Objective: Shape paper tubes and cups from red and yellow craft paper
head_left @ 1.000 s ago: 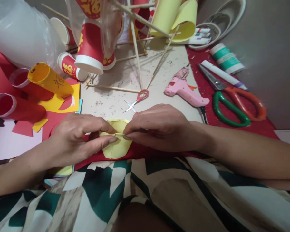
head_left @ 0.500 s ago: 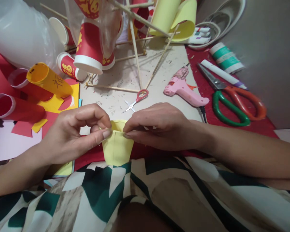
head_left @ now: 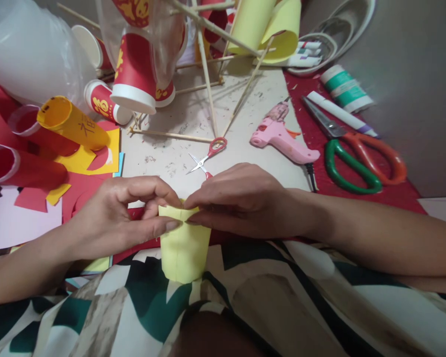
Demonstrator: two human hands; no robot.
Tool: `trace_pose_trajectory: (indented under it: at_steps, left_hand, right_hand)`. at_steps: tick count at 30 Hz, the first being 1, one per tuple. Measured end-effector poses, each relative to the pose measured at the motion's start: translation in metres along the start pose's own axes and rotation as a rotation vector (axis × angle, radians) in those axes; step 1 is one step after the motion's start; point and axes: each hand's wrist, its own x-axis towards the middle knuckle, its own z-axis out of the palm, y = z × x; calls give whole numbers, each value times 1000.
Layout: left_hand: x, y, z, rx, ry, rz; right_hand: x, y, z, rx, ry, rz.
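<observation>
A pale yellow paper cup shape (head_left: 185, 253), rolled into a tube with a seam down its front, stands above my lap between both hands. My left hand (head_left: 132, 208) pinches its upper rim, thumb on the near face and fingers behind. Close beside it, my right hand (head_left: 238, 201) pinches the same rim, its thumb and fingertips almost meeting the left ones. The cup's inside is hidden. Just beyond my fingers lie small scissors (head_left: 207, 154) with red handles, blades spread apart.
A pink glue gun (head_left: 282, 136) and large scissors (head_left: 357, 158) lie to the right, near a white marker (head_left: 344, 114). A stick frame (head_left: 208, 79) stands behind. Red paper cups (head_left: 134, 74), an orange paper tube (head_left: 76, 124) and coloured paper sheets (head_left: 22, 218) fill the left.
The yellow paper cup shape has come lower and tilted, so its opening no longer shows. Both hands have drawn closer together along its rim.
</observation>
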Motion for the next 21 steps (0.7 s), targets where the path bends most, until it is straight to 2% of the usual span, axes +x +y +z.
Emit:
trace_pose_trajectory:
  at_steps: [6, 13, 21]
  left_hand:
    - [-2, -1, -3, 26, -16, -39]
    - [-3, 2, 1, -31, -14, -162]
    - [-1, 6, 2, -75, -46, -238]
  right_hand:
    - [0, 0, -2, -21, -20, 9]
    - [1, -1, -1, -10, -30, 21]
    - [0, -2, 0, -8, -60, 16]
